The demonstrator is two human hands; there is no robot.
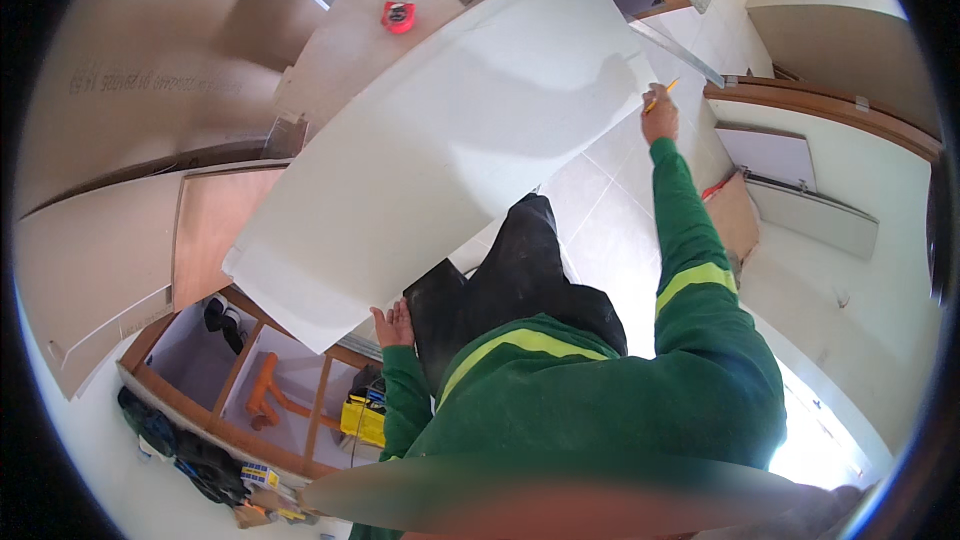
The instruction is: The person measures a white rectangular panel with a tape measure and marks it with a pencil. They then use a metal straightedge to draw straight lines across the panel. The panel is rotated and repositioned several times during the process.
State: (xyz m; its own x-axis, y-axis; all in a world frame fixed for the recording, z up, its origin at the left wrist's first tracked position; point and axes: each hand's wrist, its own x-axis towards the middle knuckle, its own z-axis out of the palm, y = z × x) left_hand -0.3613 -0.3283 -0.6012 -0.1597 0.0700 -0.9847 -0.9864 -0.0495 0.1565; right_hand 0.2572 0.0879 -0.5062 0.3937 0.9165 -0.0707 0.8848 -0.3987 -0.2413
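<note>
Board: the white board (430, 140) lies slantwise in front of the person, its lower left corner jutting out over the cabinet (236, 368).
Right hand: at the board's right end, the right hand (660, 118) has its fingers closed around a yellow pencil (671, 89) (whether the knuckles touch the board, I cannot tell).
Left hand: by the board's near edge, the left hand (394, 325) has its fingers straight and spread, gripping nothing visible; contact with the edge is unclear.
Tape measure: the red tape measure (398, 17) sits beyond the board's far edge, on a brown panel (340, 70).
Rail: a metal rail (682, 52) runs out past the board's upper right end.
Cabinet contents: below the board's left corner, an orange tool (265, 390) and a yellow case (363, 422).
Handling: the board looks thin and smooth, probably light for its breadth but awkward, and likely to flex if lifted by one end (its corners would chip first, I suspect).
Hold: best taken by both long edges near the middle, with flat palms, clear of the corners.
</note>
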